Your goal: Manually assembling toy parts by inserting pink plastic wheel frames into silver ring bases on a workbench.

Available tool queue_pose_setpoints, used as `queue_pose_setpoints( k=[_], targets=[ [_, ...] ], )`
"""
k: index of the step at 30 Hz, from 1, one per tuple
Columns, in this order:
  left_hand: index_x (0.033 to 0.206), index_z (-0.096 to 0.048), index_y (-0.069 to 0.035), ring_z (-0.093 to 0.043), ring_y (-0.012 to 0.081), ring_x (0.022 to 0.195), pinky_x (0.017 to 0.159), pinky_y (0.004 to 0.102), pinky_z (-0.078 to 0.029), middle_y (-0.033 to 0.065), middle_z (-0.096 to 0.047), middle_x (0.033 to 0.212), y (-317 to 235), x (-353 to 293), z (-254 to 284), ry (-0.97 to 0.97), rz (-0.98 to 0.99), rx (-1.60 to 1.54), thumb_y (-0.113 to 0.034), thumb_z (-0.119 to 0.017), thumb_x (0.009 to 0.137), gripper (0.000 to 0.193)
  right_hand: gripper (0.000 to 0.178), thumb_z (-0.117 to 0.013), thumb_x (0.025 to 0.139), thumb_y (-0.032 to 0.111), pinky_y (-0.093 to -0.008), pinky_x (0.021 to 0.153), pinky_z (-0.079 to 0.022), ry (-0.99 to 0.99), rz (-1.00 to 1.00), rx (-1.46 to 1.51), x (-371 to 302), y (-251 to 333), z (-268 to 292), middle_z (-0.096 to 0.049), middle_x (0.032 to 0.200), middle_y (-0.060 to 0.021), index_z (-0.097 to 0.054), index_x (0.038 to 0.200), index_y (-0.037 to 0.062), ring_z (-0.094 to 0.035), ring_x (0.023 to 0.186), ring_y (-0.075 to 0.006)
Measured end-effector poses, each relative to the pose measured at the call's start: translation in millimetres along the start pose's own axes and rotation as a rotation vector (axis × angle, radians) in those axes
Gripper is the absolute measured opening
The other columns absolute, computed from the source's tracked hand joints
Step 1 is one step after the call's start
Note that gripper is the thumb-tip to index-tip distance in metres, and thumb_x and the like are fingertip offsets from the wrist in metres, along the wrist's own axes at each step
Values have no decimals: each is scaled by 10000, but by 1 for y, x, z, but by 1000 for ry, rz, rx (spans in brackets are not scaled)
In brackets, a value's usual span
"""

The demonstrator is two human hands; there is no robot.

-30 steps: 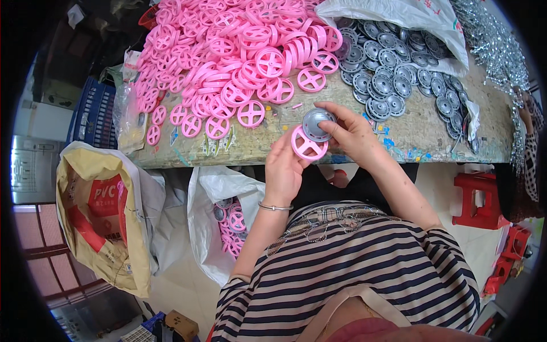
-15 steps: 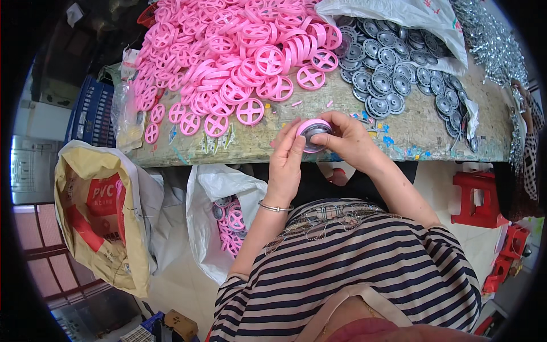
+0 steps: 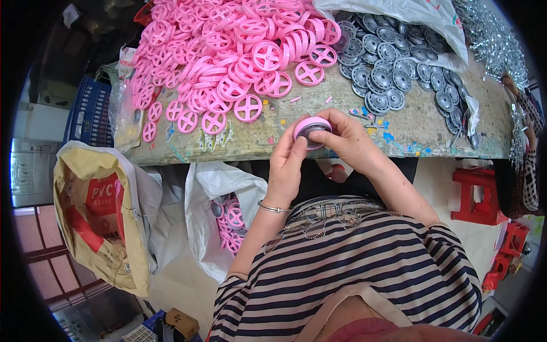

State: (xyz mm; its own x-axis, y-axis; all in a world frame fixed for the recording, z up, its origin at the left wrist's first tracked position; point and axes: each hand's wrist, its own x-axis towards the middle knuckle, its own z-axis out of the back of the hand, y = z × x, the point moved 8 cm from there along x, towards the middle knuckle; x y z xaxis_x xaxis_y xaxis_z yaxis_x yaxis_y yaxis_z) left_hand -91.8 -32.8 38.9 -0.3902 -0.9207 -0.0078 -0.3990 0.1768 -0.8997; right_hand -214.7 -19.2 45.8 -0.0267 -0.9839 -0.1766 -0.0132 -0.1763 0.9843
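Just above the table's near edge, both my hands grip one toy wheel [image 3: 313,123], a pink ring with a grey disc set in it. My left hand [image 3: 288,153] holds its left side, the thumb on the lower rim. From the right, my right hand [image 3: 345,137] wraps the wheel, its thumb pressed on the grey disc. Beyond my hands lies a big heap of pink wheel rings [image 3: 233,57] with crossed spokes. A pile of grey discs [image 3: 382,80] sits at the back right, partly under a white plastic bag [image 3: 410,17].
The worn table [image 3: 273,134] has small coloured scraps on it. Below its edge, a white sack [image 3: 199,188] holds pink and grey wheels. A paper sack [image 3: 134,228] stands open at left, a red stool [image 3: 477,196] at right. Silver tinsel [image 3: 496,45] and another person's arm [image 3: 530,131] are at far right.
The held wheel has tipped a little, so its pink outer rim shows more along the top. My hands keep their grip with small finger shifts; the view has moved slightly.
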Motion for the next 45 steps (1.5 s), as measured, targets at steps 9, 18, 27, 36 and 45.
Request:
queue_pose_setpoints(
  k=[9,18,27,36,45],
  targets=[
    [1199,-540,-3,-578,117,990,866,247,-473,66,-611,1090,0,3,-4,-4,-66,68,-125,-645,890,348,185,-604,899,97,-240,724,-492,17,-46,-59,2,-6,-2,-637,897,-14,-598,1073,33,-576,830,-69],
    [1191,-559,21,-572,165,1055,944,289,-423,109,-618,1142,-29,-35,48,-184,-196,460,-45,-484,942,268,213,-601,912,201,-229,448,-445,118,-144,-56,1,14,-23,-588,804,-5,-609,1085,77,-529,510,-76],
    [1238,-518,11,-569,183,1042,890,297,-458,97,-577,1180,-68,-162,212,-684,-121,1346,-147,-483,964,319,190,-677,790,134,-382,809,-464,-307,604,-973,99,17,36,-565,1018,-111,-608,949,56,-535,961,-320],
    [1380,-309,-8,-570,245,1094,873,334,-509,182,-494,1276,-20,-23,63,-137,-231,117,-180,-418,999,431,193,-681,802,190,-405,736,-441,78,715,-613,27,52,-28,-568,865,-138,-597,895,43,-542,845,-327],
    [1289,-383,-14,-635,244,988,795,344,-574,136,-560,1151,27,31,36,-73,141,-34,-147,-357,1012,309,332,-668,842,218,-357,778,-462,-433,604,-770,91,56,97,-568,975,-137,-582,1088,13,-545,884,-296]
  ],
)
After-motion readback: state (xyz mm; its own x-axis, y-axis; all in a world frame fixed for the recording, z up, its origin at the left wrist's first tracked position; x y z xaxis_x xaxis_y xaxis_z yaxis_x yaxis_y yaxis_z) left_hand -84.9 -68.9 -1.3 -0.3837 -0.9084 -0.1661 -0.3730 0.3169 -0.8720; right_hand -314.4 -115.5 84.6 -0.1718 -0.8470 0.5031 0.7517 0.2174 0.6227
